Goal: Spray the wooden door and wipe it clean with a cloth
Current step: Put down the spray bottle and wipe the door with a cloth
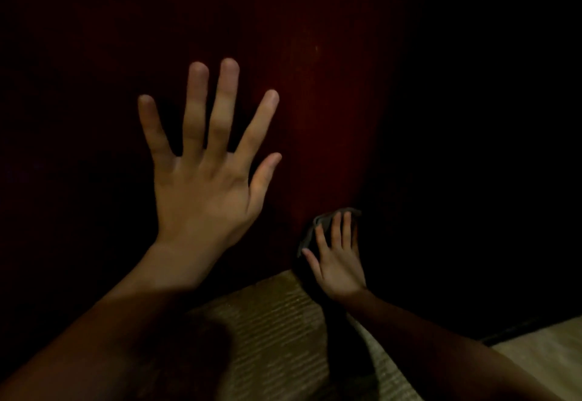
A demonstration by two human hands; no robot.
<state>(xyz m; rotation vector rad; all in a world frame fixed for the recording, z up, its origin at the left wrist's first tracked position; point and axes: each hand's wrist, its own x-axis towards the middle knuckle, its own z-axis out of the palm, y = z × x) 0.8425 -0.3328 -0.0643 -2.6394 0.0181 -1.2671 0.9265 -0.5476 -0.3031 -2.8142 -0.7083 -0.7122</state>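
Note:
The dark red-brown wooden door [330, 101] fills most of the dim view. My left hand [204, 173] lies flat against it with fingers spread wide and nothing in it. Lower and to the right, near the door's bottom edge, my right hand [338, 258] presses a small grey cloth [315, 227] against the wood; only the cloth's upper and left edges show beyond my fingers. No spray bottle is in view.
A beige ribbed mat or floor [277, 322] lies below the door. The right side of the view is black shadow, with a lighter strip of floor [541, 347] at the lower right.

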